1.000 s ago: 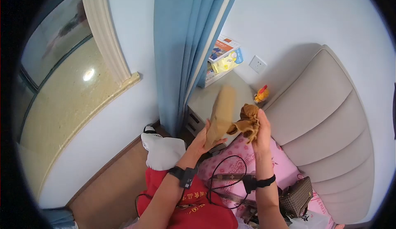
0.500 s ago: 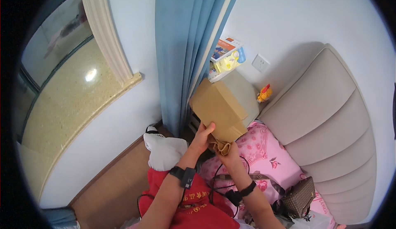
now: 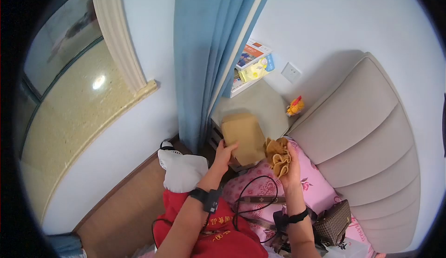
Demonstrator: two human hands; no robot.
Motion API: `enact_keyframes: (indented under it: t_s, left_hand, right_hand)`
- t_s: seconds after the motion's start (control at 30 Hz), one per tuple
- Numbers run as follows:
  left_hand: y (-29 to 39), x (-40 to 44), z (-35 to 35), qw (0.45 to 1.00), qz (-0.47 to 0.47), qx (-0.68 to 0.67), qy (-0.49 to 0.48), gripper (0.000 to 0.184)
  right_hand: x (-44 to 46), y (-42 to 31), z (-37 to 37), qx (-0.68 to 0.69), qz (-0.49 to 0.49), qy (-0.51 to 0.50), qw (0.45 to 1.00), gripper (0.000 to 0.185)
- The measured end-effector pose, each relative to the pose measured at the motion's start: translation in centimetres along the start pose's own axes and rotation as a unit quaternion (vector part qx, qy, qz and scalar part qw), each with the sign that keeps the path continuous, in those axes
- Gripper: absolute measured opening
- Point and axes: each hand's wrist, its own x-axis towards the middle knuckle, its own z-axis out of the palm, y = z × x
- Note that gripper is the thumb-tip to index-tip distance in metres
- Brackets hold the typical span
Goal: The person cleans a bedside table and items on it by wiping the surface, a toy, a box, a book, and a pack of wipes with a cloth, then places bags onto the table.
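A brown cardboard box [image 3: 243, 137] is gripped at its lower left side by my left hand [image 3: 225, 155], with the thumb on its face. Just to the right of the box, my right hand [image 3: 291, 167] holds a crumpled brown cloth [image 3: 278, 156] with wavy edges. The box is tilted in front of a light bedside cabinet [image 3: 260, 101]. Below the hands, a black cable [image 3: 238, 197] loops over a pink flowered pillow [image 3: 304, 174] and a strap.
Books and a yellow packet [image 3: 254, 71] sit at the cabinet's back, an orange toy [image 3: 295, 105] at its right. A checked brown bag [image 3: 333, 221] lies by the padded headboard [image 3: 357, 118]. At lower left are a red bag [image 3: 223, 232] and a white one [image 3: 183, 170]; a blue curtain [image 3: 204, 49] hangs behind.
The box has turned and drawn in, showing less of its broad face. My right hand has moved right and up with the cloth, away from my left hand and the box.
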Motion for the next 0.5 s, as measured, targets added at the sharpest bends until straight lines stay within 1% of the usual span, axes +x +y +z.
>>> enact_keyframes:
  t_s: [0.03, 0.07, 0.1, 0.13, 0.17, 0.2, 0.23, 0.3, 0.33, 0.43, 0.5]
  left_hand:
    - [-0.9, 0.4, -0.1, 0.999, -0.008, 0.035, 0.022, 0.075]
    - [-1.7, 0.8, -0.1, 0.999, -0.014, 0.042, 0.016, 0.073]
    - [-2.4, 1.2, -0.2, 0.999, -0.021, 0.048, 0.009, 0.072]
    - [-3.0, 1.7, -0.3, 0.998, -0.028, 0.054, 0.002, 0.071]
    - [-3.7, 2.4, -0.5, 0.997, -0.009, 0.079, 0.004, 0.071]
    - [-4.3, 3.1, -0.8, 0.994, 0.010, 0.106, 0.005, 0.070]
    - [-4.6, 3.4, -0.9, 0.991, 0.030, 0.132, 0.006, 0.070]
    - [-5.1, 3.0, -0.6, 0.952, 0.130, 0.238, 0.145, 0.065]
    - [-4.8, 2.8, -0.3, 0.917, 0.180, 0.288, 0.211, 0.063]
    - [-3.8, 2.2, -0.3, 0.943, 0.116, 0.235, 0.205, 0.052]
    - [-3.5, 2.0, -0.2, 0.953, 0.129, 0.205, 0.181, 0.044]
  right_hand:
    - [0.1, -0.1, 0.0, -0.042, -0.004, -0.007, 0.999, 0.029]
    - [-0.1, 0.3, 0.2, -0.109, -0.032, -0.023, 0.993, 0.036]
    - [0.0, 0.9, 0.4, -0.222, -0.063, -0.050, 0.972, 0.041]
    - [0.2, 1.6, 0.5, -0.332, -0.092, -0.077, 0.936, 0.047]
    - [0.5, 2.4, 0.2, -0.436, -0.119, -0.101, 0.886, 0.052]
    - [1.4, 3.3, -0.9, -0.579, -0.133, -0.100, 0.798, 0.073]
    - [1.2, 3.6, -0.5, -0.669, -0.149, -0.105, 0.721, 0.077]
    - [0.7, 4.9, 1.0, -0.819, -0.175, -0.107, 0.536, 0.083]
    - [0.9, 5.5, 1.2, -0.827, -0.171, -0.101, 0.526, 0.086]
    - [2.0, 7.2, 1.3, -0.851, -0.168, -0.091, 0.490, 0.093]
    - [2.5, 7.9, 1.7, -0.865, -0.178, -0.095, 0.460, 0.099]
